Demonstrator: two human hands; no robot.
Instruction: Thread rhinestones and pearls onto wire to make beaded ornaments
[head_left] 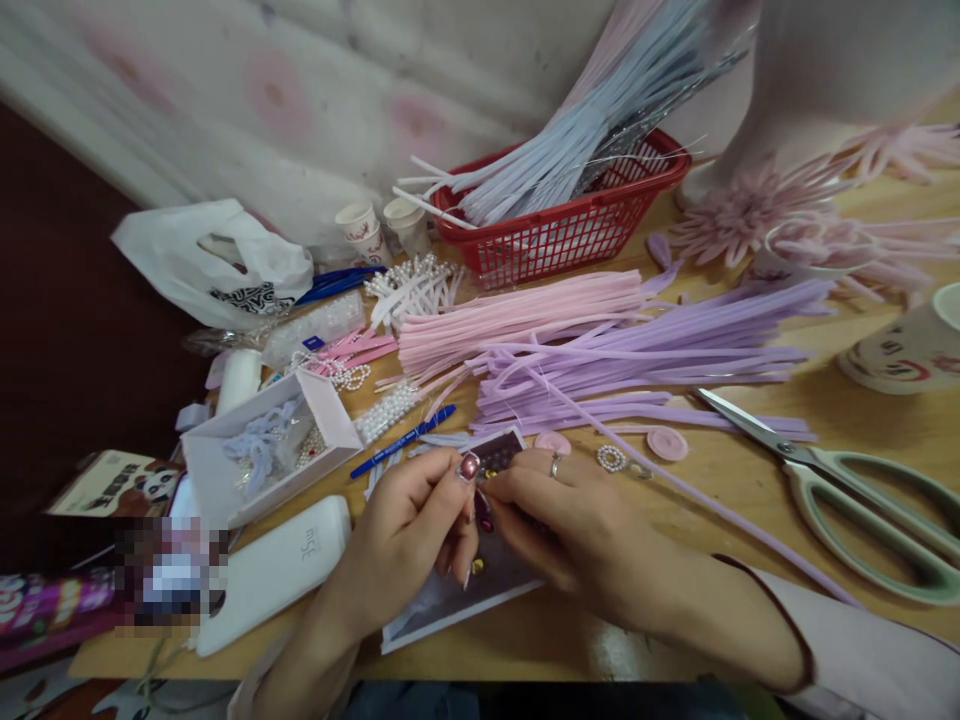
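Note:
Both hands meet above a shallow white tray [480, 610] that holds small beads and dark pieces. My left hand [409, 530] has its thumb and forefinger pinched together; something small may be between them, hidden by the fingers. My right hand [570, 520], with a ring on one finger, is pinched close beside it, and what it grips is too small to make out. A blue pen [403, 441] lies just beyond my left hand. Past my right hand are a pearl ring [611, 458] and a pink coil [667, 443].
Purple stems [630, 350] and pink stems [517, 315] lie behind the hands, before a red basket [555, 235]. Scissors [840, 480] rest at right near a paper cup [907, 350]. A white box [270, 450] and white power bank [277, 575] are at left.

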